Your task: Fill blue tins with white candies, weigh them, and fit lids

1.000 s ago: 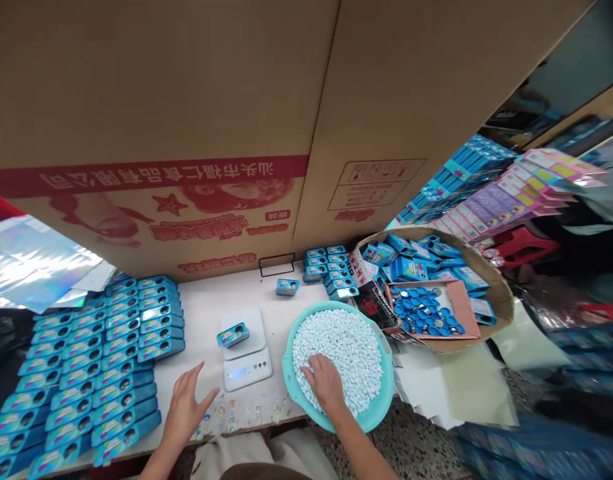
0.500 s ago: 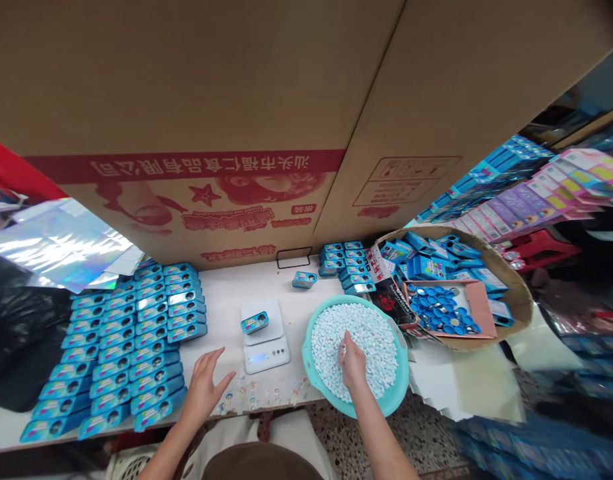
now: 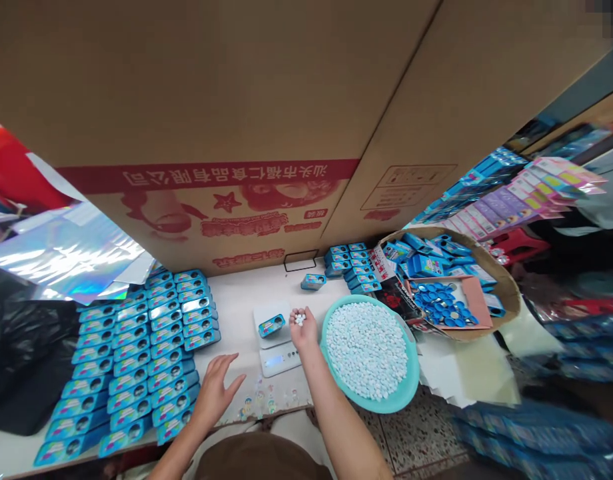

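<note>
My right hand [image 3: 304, 328] is cupped palm up around a small heap of white candies [image 3: 300, 319]. It hovers at the right edge of a white digital scale [image 3: 280, 360]. On the scale's plate lies a small blue box [image 3: 272, 325] with a dark round opening. A turquoise basin [image 3: 414, 373] full of the same pale candies [image 3: 369, 347] stands right of my right forearm. My left hand [image 3: 219, 389] holds nothing; its fingers are apart, over the table left of the scale.
Rows of blue boxes [image 3: 131, 373] cover the table's left side. Behind the scale stand one blue box [image 3: 313, 281] and a small stack [image 3: 361, 270]. A carton [image 3: 506, 287] at right holds more boxes and blue round caps [image 3: 439, 303]. A tall cardboard box [image 3: 226, 133] walls off the back.
My right hand has come out of the basin and moved left to the scale, carrying candies. My left hand keeps its spread pose beside the scale. The camera view has shifted slightly.
</note>
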